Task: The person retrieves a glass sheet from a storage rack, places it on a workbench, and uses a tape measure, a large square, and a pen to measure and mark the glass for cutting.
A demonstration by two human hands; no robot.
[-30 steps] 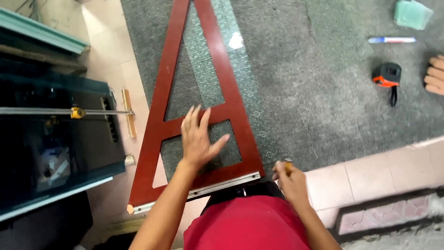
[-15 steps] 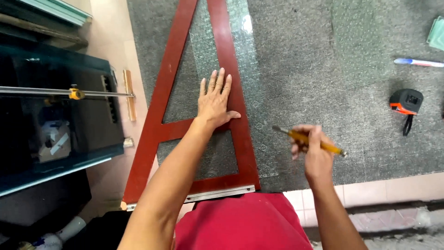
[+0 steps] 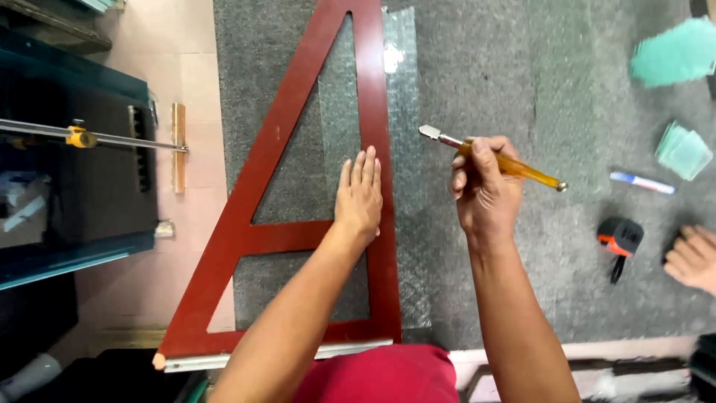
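Head view: A large red triangular square (image 3: 283, 239) was laid flat on a grey carpeted table (image 3: 492, 75), its long straight edge running away from the person. A sheet of clear patterned glass (image 3: 403, 112) was seen beneath the square, showing through the frame openings and projecting past the straight edge on the right.

The left hand (image 3: 359, 195) was pressed palm down, fingers extended and held together, on the straight right-hand bar of the square, just above its cross bar. Nothing was grasped by it.

The right hand (image 3: 485, 186) was closed around the amber handle of a glass cutter (image 3: 492, 158). The tool was held tilted, metal head pointing up and to the left, near the straight edge of the square but apart from it. Whether the cutter head touched the glass could not be told.

To the right, on the table, a blue and white marker (image 3: 641, 182), a black and orange tape measure (image 3: 619, 237) and two pale green glass pieces (image 3: 682, 149) were located. The hand of another person (image 3: 692, 257) was rested at the right edge, just beside the tape measure.

To the left, a dark cabinet (image 3: 74, 224) with a metal rail (image 3: 112, 139) carrying a yellow slider was seen on the pink tiled floor (image 3: 186, 67)
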